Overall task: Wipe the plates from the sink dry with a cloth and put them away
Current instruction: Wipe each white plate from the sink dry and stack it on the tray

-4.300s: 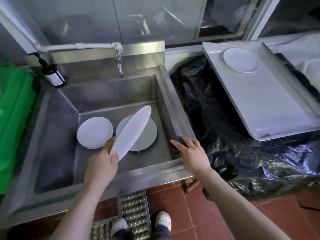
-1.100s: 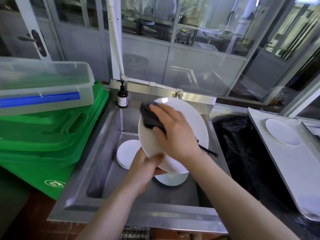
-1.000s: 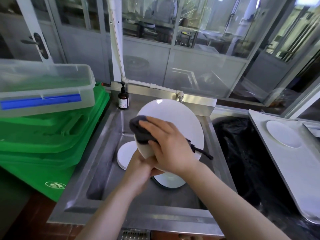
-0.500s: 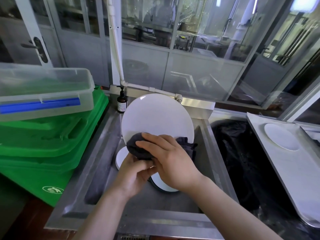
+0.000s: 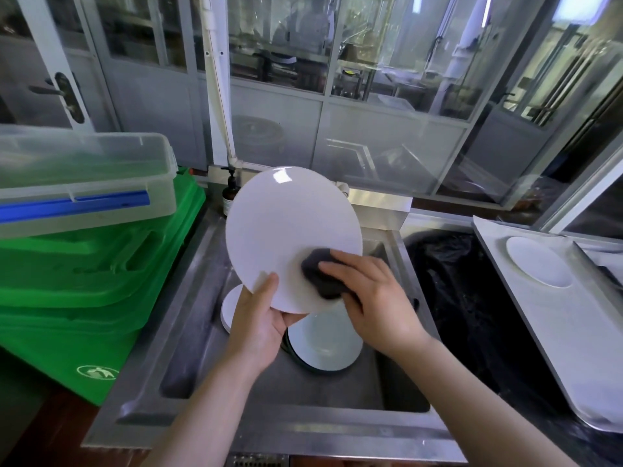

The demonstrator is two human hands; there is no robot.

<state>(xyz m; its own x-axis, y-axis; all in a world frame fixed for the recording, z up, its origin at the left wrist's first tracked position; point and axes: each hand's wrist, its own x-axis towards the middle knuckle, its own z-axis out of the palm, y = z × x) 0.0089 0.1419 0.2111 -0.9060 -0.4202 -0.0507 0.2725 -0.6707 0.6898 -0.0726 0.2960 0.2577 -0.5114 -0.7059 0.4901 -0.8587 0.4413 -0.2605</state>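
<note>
Two hands work over the steel sink [image 5: 188,318] in the head view, which is our only view. We hold a white plate [image 5: 286,230] upright above the basin, tilted a little away from us. Our left hand [image 5: 259,318] grips its lower edge: the thumb lies on the near face and the other fingers are hidden behind the plate. Our right hand [image 5: 377,298] presses a dark cloth [image 5: 323,274] on the lower right part of the near face, with the fingers bent over the cloth and holding it.

Below the held plate we see two more plates at the bottom of the sink. One is a pale plate with a dark rim [image 5: 323,345], directly under our hands. The other is a white plate [image 5: 231,308] to its left, partly hidden by our left hand.

On the right, a white tray [image 5: 539,332] rests on black plastic sheet [image 5: 465,298] and carries one white plate [image 5: 537,261]. On the left, green crates [image 5: 84,271] are stacked, with a clear plastic box [image 5: 84,176] on top. A brown pump bottle [image 5: 230,197] stands at the back edge of the sink, partly behind the held plate.
</note>
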